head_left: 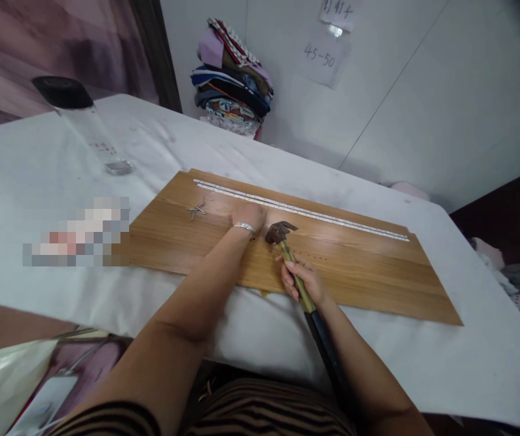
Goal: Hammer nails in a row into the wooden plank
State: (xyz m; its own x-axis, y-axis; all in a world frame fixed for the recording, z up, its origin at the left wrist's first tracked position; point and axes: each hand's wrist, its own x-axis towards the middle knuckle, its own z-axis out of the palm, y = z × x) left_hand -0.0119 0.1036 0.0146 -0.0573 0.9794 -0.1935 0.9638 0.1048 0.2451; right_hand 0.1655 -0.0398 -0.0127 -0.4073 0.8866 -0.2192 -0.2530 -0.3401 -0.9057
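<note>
My right hand point(304, 280) is wrapped round the handle of a claw hammer point(304, 297), whose rusty head hovers over or rests near the middle of a wooden board point(378, 278); I cannot tell if they touch. Just left of the hammer head, my left hand point(247, 216), with a bracelet at the wrist, is closed low at the board. Its fingertips are mostly hidden, and what they hold does not show. Several loose nails point(197, 211) lie on the board to the left. A row of small dark dots point(317, 257) runs right of the hammer.
Two white marked strips point(305, 210) run along the board's far side. The board lies on a white-covered table point(423, 375). A clear bottle with a black lid point(62, 92) stands back left, near a blurred-out patch. Folded clothes point(233, 79) are stacked by the wall.
</note>
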